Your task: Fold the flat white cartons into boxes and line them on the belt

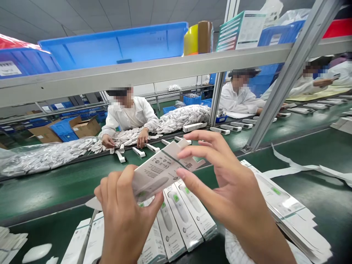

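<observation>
My left hand [125, 209] is wrapped round a white printed thermometer carton [158, 167], its thumb underneath. The carton is tilted up to the right, and flaps stick out at its right end. Beside that end is my right hand [228, 187], with fingers spread and curved and its thumb tip close to the carton's edge. Whether its fingertips touch the carton I cannot tell. Below my hands several white thermometer boxes [180, 218] lie side by side. To the right is a pile of flat cartons [288, 209].
Across the green conveyor belt [68, 185] a co-worker [129, 117] handles white thermometers beside a long heap [184, 119]. Another person [239, 95] sits farther right. A metal shelf beam [154, 66] holding blue bins [115, 46] crosses above. A slanted post [288, 79] stands at right. Paper strips [299, 168] lie on the bench.
</observation>
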{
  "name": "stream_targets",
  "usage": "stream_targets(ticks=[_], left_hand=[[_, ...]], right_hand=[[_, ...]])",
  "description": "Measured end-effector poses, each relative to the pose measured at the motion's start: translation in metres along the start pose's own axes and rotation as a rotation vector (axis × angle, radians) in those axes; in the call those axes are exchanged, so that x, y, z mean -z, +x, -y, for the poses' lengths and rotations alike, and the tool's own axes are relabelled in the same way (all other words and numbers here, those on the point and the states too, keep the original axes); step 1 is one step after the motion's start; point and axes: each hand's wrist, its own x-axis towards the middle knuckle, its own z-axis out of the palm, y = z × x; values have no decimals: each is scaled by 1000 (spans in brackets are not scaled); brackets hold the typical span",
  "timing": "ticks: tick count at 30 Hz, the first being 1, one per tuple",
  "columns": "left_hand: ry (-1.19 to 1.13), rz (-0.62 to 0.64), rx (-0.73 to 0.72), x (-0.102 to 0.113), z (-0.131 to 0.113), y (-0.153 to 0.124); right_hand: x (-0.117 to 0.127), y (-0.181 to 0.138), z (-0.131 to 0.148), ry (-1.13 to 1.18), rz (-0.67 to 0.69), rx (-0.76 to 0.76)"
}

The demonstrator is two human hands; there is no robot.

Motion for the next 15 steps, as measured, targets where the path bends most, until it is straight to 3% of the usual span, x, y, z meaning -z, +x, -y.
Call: stream_targets(ticks=[7, 15], left_hand=[[-29, -22, -131, 5, 2, 3], [-66, 60, -24, 9, 4, 7]], right_hand=[[6, 4, -5, -270, -12, 131], [12, 4, -1, -144, 172, 216]])
